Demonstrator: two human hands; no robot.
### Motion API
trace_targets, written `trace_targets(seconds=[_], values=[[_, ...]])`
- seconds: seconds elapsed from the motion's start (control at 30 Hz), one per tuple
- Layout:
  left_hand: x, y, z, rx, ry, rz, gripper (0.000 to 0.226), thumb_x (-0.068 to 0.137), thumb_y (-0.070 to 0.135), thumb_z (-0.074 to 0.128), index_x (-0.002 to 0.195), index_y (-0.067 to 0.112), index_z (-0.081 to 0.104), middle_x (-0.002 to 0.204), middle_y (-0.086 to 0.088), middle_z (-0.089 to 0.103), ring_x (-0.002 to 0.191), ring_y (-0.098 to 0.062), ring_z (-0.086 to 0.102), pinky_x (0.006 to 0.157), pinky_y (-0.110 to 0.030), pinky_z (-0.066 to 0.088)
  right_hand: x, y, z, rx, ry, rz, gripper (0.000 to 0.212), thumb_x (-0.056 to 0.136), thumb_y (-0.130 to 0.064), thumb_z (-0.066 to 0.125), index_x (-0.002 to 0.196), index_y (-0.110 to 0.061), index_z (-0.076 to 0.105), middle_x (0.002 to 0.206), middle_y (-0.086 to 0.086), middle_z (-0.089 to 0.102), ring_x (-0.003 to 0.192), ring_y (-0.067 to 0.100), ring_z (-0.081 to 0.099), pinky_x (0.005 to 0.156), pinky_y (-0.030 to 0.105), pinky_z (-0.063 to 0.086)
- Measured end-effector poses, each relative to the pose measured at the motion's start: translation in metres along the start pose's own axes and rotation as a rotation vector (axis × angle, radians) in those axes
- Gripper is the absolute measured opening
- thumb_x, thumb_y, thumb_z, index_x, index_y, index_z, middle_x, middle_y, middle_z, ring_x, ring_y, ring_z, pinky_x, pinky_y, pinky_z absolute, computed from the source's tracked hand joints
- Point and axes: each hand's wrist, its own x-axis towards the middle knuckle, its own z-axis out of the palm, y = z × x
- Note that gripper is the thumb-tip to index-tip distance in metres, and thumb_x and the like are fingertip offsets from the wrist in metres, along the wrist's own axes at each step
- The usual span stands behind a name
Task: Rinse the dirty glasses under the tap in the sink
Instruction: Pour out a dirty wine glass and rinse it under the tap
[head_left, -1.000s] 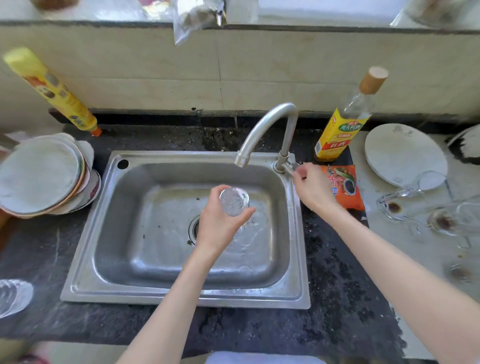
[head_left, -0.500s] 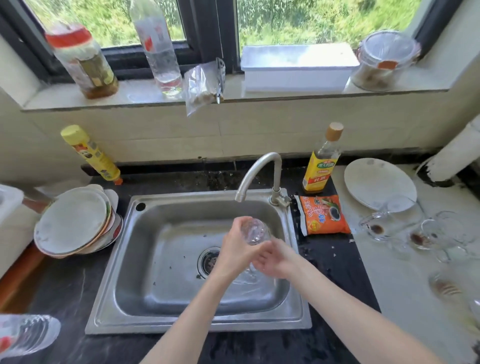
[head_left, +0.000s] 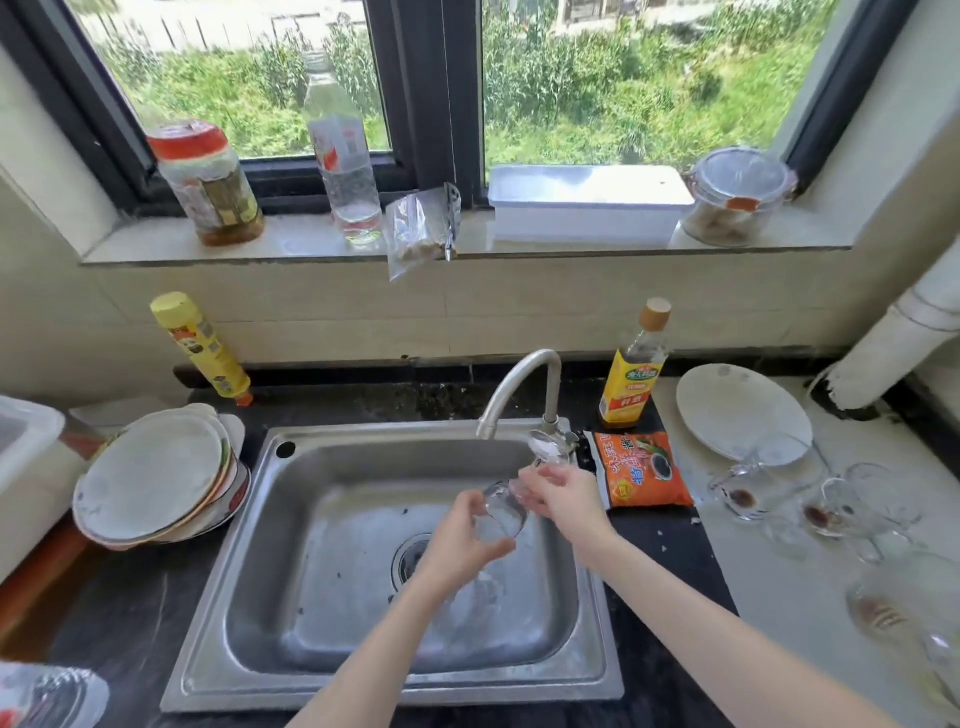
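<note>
My left hand (head_left: 462, 535) grips a clear glass (head_left: 501, 512) over the steel sink (head_left: 291, 597), just below and right of the tap spout (head_left: 519, 384). My right hand (head_left: 558, 491) pinches the glass's upper rim from the right, fingers curled on it. The tap's base and handle (head_left: 553, 441) sit right behind my right hand. Several dirty glasses (head_left: 748, 483) with brown stains lie on the pale counter to the right. I cannot make out a stream of water from the spout.
A stack of plates (head_left: 156, 475) sits left of the sink, a white plate (head_left: 743, 410) at right. An orange packet (head_left: 641, 470), a yellow-labelled bottle (head_left: 631, 379) and a yellow tube (head_left: 200, 348) stand behind. Jars and a box line the windowsill (head_left: 291, 249).
My right hand left the tap handle and came onto the glass. The glass moved right and tilted in my left hand. The camera tilted up, showing the window.
</note>
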Motion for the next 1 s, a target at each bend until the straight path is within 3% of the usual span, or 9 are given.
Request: trace_targets(seconds=[0.07,0.23,0.3,0.4,0.47,0.67,0.77,0.9,1.0], values=[[-0.002,-0.005,0.001,0.03,0.017,0.027,0.065,0.074,0.025,0.076,0.127,0.013,0.04,0.12,0.003,0.05,0.108,-0.012,0.048,0.085,-0.02,0.035,-0.005,0.003,0.002,-0.154,-0.007,-0.101,0.01,0.085,-0.016,0.067,0.08,-0.008,0.071,0.083,0.012,0.072,0.087,0.025,0.068,0.084,0.034,0.053],[-0.009,-0.014,0.0,0.09,0.015,0.05,0.065,0.074,0.027,0.077,0.128,0.013,0.043,0.121,0.006,0.048,0.117,-0.012,0.046,0.086,-0.013,0.03,-0.02,0.009,0.009,-0.375,0.049,-0.251,0.017,0.081,-0.024,0.072,0.076,-0.007,0.075,0.063,-0.005,0.066,0.067,0.009,0.06,0.069,0.028,0.046],[-0.009,-0.015,-0.003,0.112,0.007,0.064,0.066,0.072,0.03,0.078,0.127,0.014,0.045,0.124,0.003,0.051,0.114,-0.011,0.047,0.087,-0.014,0.031,-0.022,0.012,0.011,-0.413,0.063,-0.292,0.023,0.081,-0.026,0.072,0.073,-0.004,0.075,0.064,0.005,0.067,0.068,0.017,0.061,0.069,0.033,0.045],[-0.011,-0.015,-0.006,0.155,-0.001,0.078,0.07,0.07,0.031,0.079,0.128,0.015,0.045,0.127,0.004,0.05,0.115,-0.01,0.046,0.089,-0.015,0.03,-0.024,0.016,0.011,-0.402,0.074,-0.282,0.031,0.08,-0.029,0.072,0.072,0.001,0.073,0.07,0.016,0.068,0.071,0.026,0.061,0.068,0.034,0.045],[-0.012,-0.015,-0.005,0.144,-0.012,0.083,0.069,0.07,0.03,0.079,0.128,0.015,0.045,0.126,0.004,0.05,0.115,-0.01,0.046,0.088,-0.015,0.03,-0.027,0.017,0.008,-0.399,0.085,-0.263,0.037,0.08,-0.03,0.071,0.071,0.006,0.07,0.067,0.02,0.064,0.063,0.022,0.054,0.064,0.032,0.041],[-0.017,-0.009,-0.002,0.197,-0.132,0.118,0.073,0.073,0.035,0.077,0.133,0.016,0.04,0.132,0.002,0.046,0.118,-0.01,0.045,0.094,-0.019,0.035,-0.036,0.009,-0.003,-0.43,0.071,-0.233,0.021,0.082,-0.027,0.07,0.076,-0.008,0.076,0.065,0.003,0.067,0.065,0.013,0.059,0.062,0.021,0.042],[-0.016,-0.007,-0.006,0.291,-0.211,0.217,0.073,0.078,0.037,0.071,0.138,0.017,0.034,0.138,0.002,0.042,0.124,-0.011,0.041,0.101,-0.021,0.032,-0.043,0.013,-0.01,-0.408,0.132,-0.215,0.019,0.081,-0.029,0.071,0.073,-0.013,0.076,0.063,0.001,0.066,0.062,0.008,0.058,0.062,0.021,0.042],[-0.017,-0.01,-0.009,0.564,-0.313,0.4,0.065,0.087,0.035,0.061,0.141,0.02,0.028,0.145,0.001,0.036,0.133,-0.014,0.033,0.108,-0.026,0.027,-0.065,0.037,-0.026,-0.418,0.309,-0.184,0.033,0.078,-0.031,0.074,0.074,0.002,0.073,0.062,0.011,0.066,0.06,0.017,0.057,0.061,0.03,0.044],[-0.024,-0.01,0.003,0.776,-0.366,0.596,0.055,0.094,0.032,0.049,0.143,0.018,0.028,0.147,-0.002,0.035,0.134,-0.019,0.033,0.108,-0.03,0.029,-0.101,0.06,-0.046,-0.415,0.433,-0.16,0.02,0.077,-0.026,0.075,0.072,-0.007,0.076,0.066,0.003,0.071,0.072,0.021,0.068,0.069,0.036,0.052]])
